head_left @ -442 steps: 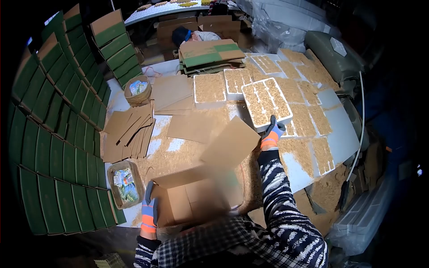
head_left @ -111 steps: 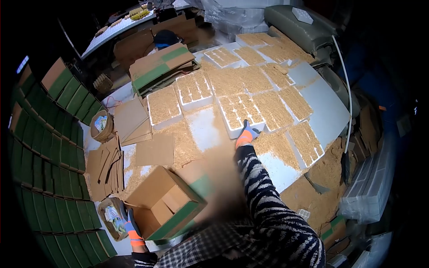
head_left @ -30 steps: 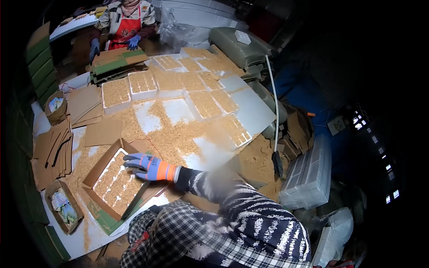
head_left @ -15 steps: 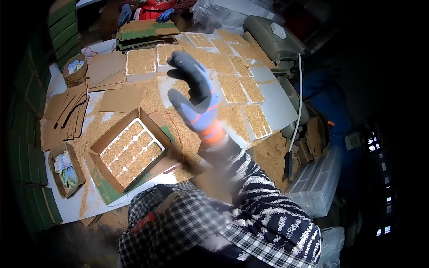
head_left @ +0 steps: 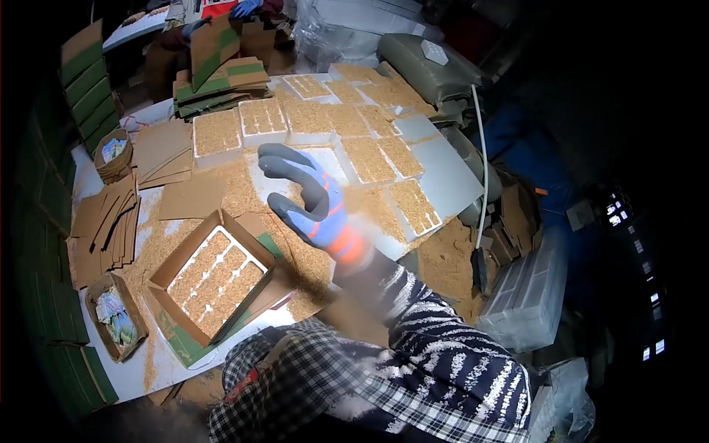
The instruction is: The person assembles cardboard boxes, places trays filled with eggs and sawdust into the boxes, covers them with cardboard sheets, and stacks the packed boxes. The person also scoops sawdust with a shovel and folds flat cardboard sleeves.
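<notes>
My right hand, in a grey and blue glove with an orange cuff, hovers over the middle of the table. Its fingers curve apart from the thumb with nothing between them. Nearest to it is a bare white patch of the sawdust-strewn table. Left and below stands an open cardboard box, tilted to the table edge, with a white foam tray of sawdust-filled rows inside. Beyond the hand are several white foam trays filled with sawdust, among them one tray with white dividers showing. My left hand is out of view.
Flat cardboard sheets and two small boxes of printed packets, one a near box, lie at left. Green cartons are stacked beyond. Across the table, a co-worker's gloved hand shows near folded cartons. Wrapped foam blocks stand right.
My right hand has come lower and slightly left, its fingers still curved apart. The view has shifted a little. Across the table, a green and brown carton now stands raised by the co-worker.
</notes>
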Motion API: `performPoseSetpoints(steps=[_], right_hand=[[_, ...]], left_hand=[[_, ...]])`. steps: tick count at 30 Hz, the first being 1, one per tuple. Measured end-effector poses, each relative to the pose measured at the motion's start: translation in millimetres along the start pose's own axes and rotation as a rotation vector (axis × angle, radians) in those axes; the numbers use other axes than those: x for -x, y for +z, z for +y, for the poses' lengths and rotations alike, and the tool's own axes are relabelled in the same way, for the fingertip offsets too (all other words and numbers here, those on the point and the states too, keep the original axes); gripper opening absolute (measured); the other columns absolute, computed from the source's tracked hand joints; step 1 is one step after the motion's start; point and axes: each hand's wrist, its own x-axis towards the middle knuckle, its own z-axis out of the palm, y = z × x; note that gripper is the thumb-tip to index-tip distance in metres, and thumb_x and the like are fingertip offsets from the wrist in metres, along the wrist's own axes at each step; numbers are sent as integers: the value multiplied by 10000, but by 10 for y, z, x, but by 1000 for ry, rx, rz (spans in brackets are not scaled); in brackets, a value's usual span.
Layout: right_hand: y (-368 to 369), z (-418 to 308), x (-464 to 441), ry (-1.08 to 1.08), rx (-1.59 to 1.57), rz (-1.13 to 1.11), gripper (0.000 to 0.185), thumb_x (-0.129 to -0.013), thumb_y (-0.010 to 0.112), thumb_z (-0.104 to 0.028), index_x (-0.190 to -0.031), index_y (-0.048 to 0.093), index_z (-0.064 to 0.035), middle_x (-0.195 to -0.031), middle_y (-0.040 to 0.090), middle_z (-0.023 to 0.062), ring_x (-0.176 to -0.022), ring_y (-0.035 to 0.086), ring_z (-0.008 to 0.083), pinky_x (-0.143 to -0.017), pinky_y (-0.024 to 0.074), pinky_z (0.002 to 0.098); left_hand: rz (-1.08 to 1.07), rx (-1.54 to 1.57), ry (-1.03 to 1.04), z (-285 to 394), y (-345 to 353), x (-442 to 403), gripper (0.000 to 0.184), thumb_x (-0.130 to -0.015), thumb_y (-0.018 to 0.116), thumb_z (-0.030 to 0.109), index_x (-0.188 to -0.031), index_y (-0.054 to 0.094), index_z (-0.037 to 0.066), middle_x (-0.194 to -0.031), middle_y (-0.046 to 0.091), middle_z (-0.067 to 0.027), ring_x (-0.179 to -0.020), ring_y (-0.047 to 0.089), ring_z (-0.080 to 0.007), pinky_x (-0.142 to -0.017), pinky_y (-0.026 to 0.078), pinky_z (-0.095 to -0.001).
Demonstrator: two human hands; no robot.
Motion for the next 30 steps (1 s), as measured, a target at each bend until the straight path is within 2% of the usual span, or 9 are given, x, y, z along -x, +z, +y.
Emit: performPoseSetpoints(steps=[5,6,8,12,15,21,25,30], right_hand=[[112,64,155,92,-12,-43,451,-813,706,-20,-1259,648,-58,-1349,594,143,-1242,568,308,-1032,458,395],[173,34,173,153,-118,-18,438,-817,699,-6,-1250,650,-53,-1345,596,145,-1241,570,303,-1033,460,390],[240,162,228,120,-93,-49,425,-826,694,-7,-1245,648,-56,-1342,596,145,-1243,568,303,-1036,460,390],[343,189,361,175,-37,-170,397,-849,680,-47,-1244,642,-50,-1329,603,140,-1252,560,299,-1054,441,380],[411,308,453,235,-91,-231,397,-851,677,-48,-1246,640,-46,-1323,605,143,-1243,565,303,-1052,443,382],[565,544,618,315,-129,-209,404,-868,690,-52,-1268,639,-58,-1345,595,127,-1224,582,257,-973,518,360],[588,740,743,337,-144,-221,412,-872,664,-26,-1282,632,-63,-1373,570,124,-1251,560,255,-973,516,361],[524,964,963,443,-233,-117,434,-880,626,-2,-1309,606,-60,-1395,550,128,-1258,555,251,-997,505,361]], left_hand=[[-66,60,77,270,-140,75,446,-1008,511,210,-1400,465,3,-1352,546,-173,-1273,521,-262,-1077,398,-391],[-87,90,111,417,-224,105,445,-1008,511,211,-1399,467,3,-1349,548,-173,-1272,523,-262,-1076,398,-390],[-171,220,255,898,-538,184,443,-1008,512,212,-1396,471,3,-1344,552,-173,-1269,526,-262,-1075,400,-390],[-444,568,682,2001,-1247,264,439,-1007,515,215,-1389,478,2,-1334,560,-175,-1262,532,-261,-1073,402,-390],[-613,699,875,2467,-1411,363,436,-1006,516,217,-1384,483,1,-1327,566,-175,-1258,536,-261,-1071,404,-389],[-649,654,961,2873,-1618,516,431,-1005,520,220,-1374,494,0,-1312,577,-177,-1248,545,-260,-1068,408,-388],[-617,596,967,2971,-1746,630,427,-1004,522,223,-1368,501,0,-1302,585,-178,-1242,552,-259,-1066,410,-388],[-592,561,942,2946,-1860,598,423,-1003,525,226,-1360,509,-1,-1290,595,-179,-1234,559,-258,-1063,414,-387]])
